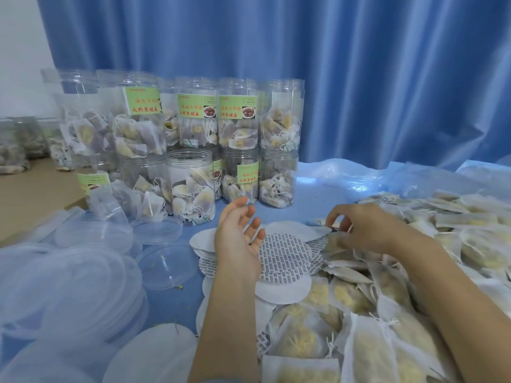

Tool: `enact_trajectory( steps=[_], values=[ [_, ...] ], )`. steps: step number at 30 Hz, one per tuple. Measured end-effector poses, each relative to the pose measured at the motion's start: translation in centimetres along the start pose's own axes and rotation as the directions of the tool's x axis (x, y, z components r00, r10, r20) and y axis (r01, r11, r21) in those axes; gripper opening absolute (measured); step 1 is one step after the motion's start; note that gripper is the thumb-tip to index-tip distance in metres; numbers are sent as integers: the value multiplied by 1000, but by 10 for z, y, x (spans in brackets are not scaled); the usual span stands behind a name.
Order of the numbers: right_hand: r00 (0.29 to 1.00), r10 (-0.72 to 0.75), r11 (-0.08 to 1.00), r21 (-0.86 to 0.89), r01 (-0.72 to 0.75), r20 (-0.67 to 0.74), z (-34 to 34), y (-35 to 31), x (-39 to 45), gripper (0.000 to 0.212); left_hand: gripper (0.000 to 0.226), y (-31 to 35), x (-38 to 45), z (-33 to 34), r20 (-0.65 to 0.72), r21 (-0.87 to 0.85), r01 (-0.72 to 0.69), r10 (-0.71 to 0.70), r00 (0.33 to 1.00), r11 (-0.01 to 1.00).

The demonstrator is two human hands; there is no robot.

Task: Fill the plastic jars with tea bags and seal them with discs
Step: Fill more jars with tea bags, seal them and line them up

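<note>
Jars stood stacked two high at the back of the table, ten or so partly filled; the front one was open-mouthed, no disc on it yet. Sealing discs lay loose between my hands, at least six. Tea bags heaped right, too many to count. My left hand hung relaxed, palm up, empty. My right hand reached into the heap, fingers curled; whether it pinched a bag, I could not tell.

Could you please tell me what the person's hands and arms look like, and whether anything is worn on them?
Both are bare: the left hand and right hand show no gloves, rings, watches or bracelets, and both forearms are uncovered to the bottom edge. Only a small strip of pale blue fabric, perhaps clothing, shows there.
</note>
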State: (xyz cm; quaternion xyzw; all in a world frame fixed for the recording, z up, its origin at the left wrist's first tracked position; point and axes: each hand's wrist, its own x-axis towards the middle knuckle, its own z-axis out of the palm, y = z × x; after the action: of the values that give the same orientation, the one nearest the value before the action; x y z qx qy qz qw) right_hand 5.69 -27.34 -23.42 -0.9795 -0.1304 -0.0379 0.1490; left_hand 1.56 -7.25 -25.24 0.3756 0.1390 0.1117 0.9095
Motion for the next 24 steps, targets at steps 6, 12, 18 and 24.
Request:
enact_trajectory(
  steps=[6, 12, 18, 24],
  values=[
    [981, -157, 981, -133, 142, -115, -26, -35, -16, 29, 20, 2, 0, 0, -20, 13, -10, 10, 1000, 1000],
    [944, -234, 962, 83, 259, -233, -19, -81, -27, 11, 16, 2, 2, 1, -43, -40, 35, -36, 998, 999],
    [919, -28, 745, 605, 282, -394, 7, -108, 9, 16, 17, -1, 8, -2, -158, -170, 7, -34, 987, 985],
    [923, 79, 553, 787, 274, -377, 8, -156, 66, 21, 13, 4, 14, -8, -320, -402, -55, -83, 944, 914]
  ],
)
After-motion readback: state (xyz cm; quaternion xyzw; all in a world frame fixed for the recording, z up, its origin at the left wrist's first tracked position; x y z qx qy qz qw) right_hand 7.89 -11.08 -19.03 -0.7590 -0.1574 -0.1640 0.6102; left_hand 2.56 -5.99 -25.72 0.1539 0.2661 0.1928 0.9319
